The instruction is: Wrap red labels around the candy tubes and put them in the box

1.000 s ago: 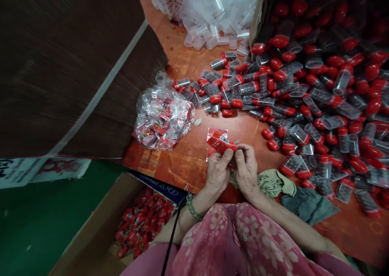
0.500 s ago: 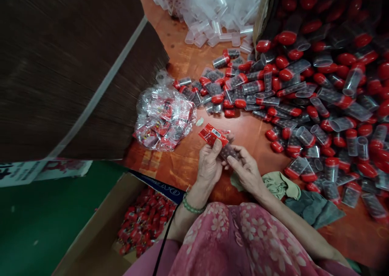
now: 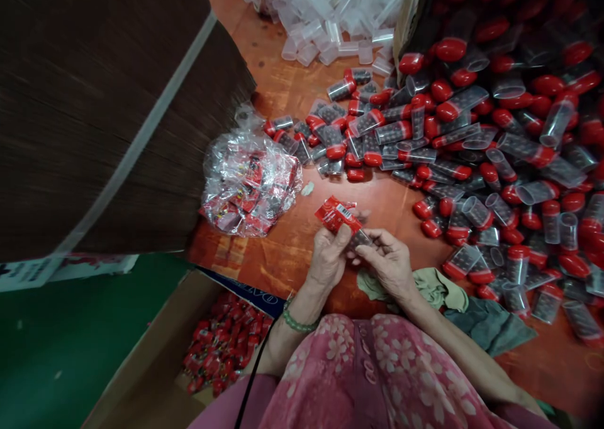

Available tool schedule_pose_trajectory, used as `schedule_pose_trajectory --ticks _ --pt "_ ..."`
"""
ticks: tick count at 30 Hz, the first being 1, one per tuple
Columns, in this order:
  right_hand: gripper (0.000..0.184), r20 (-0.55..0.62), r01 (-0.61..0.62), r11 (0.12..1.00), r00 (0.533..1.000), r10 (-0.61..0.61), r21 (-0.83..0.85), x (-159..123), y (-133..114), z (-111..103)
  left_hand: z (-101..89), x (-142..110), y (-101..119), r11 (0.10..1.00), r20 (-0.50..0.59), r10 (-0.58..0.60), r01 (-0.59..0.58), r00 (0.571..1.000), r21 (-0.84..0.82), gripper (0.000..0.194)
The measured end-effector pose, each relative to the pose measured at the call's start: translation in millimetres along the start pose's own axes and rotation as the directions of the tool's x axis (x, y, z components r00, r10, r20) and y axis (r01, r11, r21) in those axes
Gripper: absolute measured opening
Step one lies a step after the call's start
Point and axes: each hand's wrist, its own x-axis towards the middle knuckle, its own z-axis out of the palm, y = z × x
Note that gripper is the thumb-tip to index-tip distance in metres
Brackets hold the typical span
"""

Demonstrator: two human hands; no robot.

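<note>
My left hand (image 3: 328,256) pinches a red printed plastic wrapper (image 3: 333,214) with a barcode, thumb on top. From the wrapper's lower end a dark dotted tube (image 3: 360,239) sticks out, and my right hand (image 3: 391,262) grips that end between thumb and fingers. How far the tube reaches inside the wrapper is hidden. Both hands are close together above the orange tabletop (image 3: 268,262). To their left lies a clear plastic bag (image 3: 252,180) full of similar red wrappers.
Red-capped clear tubes (image 3: 443,190) are heaped at the right. Translucent cups (image 3: 330,33) pile up at the back. Cloths (image 3: 436,287) lie beside my right wrist. A cardboard box (image 3: 151,347) of small red packs (image 3: 226,341) stands below left. A large dark strapped stack (image 3: 108,102) blocks the left.
Both hands have shifted slightly right with the wrapper and tube. Less of the dark tube shows between the hands now. The surroundings have shifted a little in view.
</note>
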Motion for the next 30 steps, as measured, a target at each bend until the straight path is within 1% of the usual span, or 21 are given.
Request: schedule_pose_trajectory --ticks 2,4,7,12,16,19,22,24,27,30 --pt "0.034 0.060 -0.036 0.999 0.998 0.035 0.011 2 1 0 -1.5 1 1 0.997 -0.023 0.027 -0.028 0.999 -0.066 0.047" --pt "0.036 0.084 -0.044 0.999 0.996 0.041 0.026 3 4 0 -0.9 -1 0 0.995 -0.015 -0.017 0.015 1.000 -0.099 0.046" --pt "0.038 0.070 -0.031 0.998 0.997 0.028 0.048 4 9 -1 1.6 -5 -4 0.992 0.012 -0.075 0.076 0.997 -0.104 0.048" --pt "0.032 0.055 -0.014 0.998 0.998 0.011 0.066 0 14 -3 1.4 -13 -8 0.992 0.018 -0.088 0.089 0.996 -0.091 0.050" --pt "0.030 0.076 -0.039 0.999 0.996 0.036 0.036 -3 15 -1 0.3 -19 -9 0.996 0.024 -0.071 0.072 0.997 -0.056 0.051" --pt "0.030 0.073 -0.022 1.000 0.997 0.021 0.016 -4 17 1 -0.5 -20 -9 0.998 0.035 -0.053 0.055 0.998 -0.036 0.051" --pt "0.030 0.053 -0.005 1.000 0.999 0.004 0.012 -5 18 3 -4.1 -19 -7 0.997 0.052 -0.069 0.070 0.996 -0.020 0.051" --pt "0.030 0.053 0.004 1.000 0.999 -0.004 0.003 -7 17 5 -8.0 -18 -4 0.996 0.086 -0.082 0.083 0.993 -0.014 0.052" --pt "0.027 0.062 0.040 0.999 0.997 -0.039 -0.024 -9 15 6 -13.7 -17 -1 0.998 0.123 -0.037 0.042 0.992 -0.037 0.054" --pt "0.025 0.060 0.064 0.997 0.996 -0.061 -0.037 -10 16 6 -17.1 -17 -3 0.999 0.090 0.003 0.001 0.996 -0.044 0.053"
